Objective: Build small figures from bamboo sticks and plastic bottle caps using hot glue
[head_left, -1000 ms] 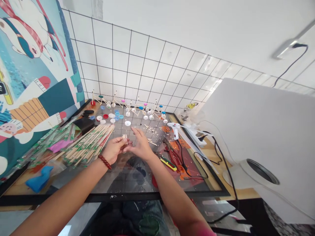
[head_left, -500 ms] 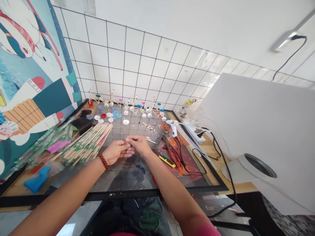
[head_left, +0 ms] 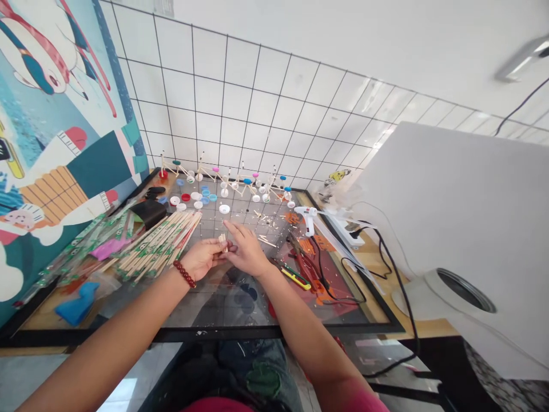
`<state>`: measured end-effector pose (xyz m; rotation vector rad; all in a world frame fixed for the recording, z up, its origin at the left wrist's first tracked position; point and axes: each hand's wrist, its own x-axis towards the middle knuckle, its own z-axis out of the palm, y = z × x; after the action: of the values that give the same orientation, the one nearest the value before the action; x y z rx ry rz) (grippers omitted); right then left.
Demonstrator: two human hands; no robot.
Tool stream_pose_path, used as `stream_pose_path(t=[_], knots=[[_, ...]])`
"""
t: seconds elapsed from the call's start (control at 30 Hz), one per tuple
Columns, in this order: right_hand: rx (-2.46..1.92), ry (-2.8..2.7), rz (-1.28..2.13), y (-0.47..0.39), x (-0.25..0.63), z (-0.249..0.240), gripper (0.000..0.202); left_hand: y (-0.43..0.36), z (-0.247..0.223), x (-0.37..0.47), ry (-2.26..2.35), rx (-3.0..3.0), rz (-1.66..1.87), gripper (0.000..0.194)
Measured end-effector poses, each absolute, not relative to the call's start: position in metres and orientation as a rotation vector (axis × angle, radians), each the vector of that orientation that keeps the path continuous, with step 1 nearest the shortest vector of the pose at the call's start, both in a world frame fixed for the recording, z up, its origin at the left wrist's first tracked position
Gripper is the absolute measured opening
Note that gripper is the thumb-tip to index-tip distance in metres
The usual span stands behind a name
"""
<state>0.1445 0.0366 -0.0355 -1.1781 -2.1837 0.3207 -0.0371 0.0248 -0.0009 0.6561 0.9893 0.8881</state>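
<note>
A cutter (head_left: 297,279) lies on your side of the glue gun (head_left: 307,220). Left of the gun, your left hand (head_left: 205,257) pinches a few short sticks (head_left: 223,240); your right hand (head_left: 247,252) sits just beside it, fingers loosely extended. Farther left of the gun, long sticks (head_left: 158,249) lie in a fanned pile. Left of the gun, past your hands, a white cap (head_left: 223,209) lies before the stick models (head_left: 247,181).

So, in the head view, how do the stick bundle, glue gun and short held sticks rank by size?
1. Stick bundle
2. Glue gun
3. Short sticks in the left hand, partly covered
</note>
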Motion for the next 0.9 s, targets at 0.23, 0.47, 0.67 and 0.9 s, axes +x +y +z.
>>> stream_pose_path(t=[0.23, 0.47, 0.67, 0.9], knots=[[-1.236, -2.076, 0.319, 0.043, 0.141, -0.044, 0.091, 0.024, -0.007, -0.034, 0.970, 0.710, 0.944, 0.020], [-1.077, -1.705, 1.025, 0.055, 0.150, -0.047, 0.081, 0.026, -0.009, -0.036, 1.021, 0.777, 0.919, 0.015], [-1.060, -1.400, 1.376, 0.053, 0.142, -0.044, 0.044, 0.021, -0.006, -0.035, 1.027, 0.849, 0.782, 0.012], [-1.006, -1.281, 1.392, 0.050, 0.134, -0.043, 0.046, 0.024, -0.009, -0.037, 1.043, 0.859, 0.726, 0.011]])
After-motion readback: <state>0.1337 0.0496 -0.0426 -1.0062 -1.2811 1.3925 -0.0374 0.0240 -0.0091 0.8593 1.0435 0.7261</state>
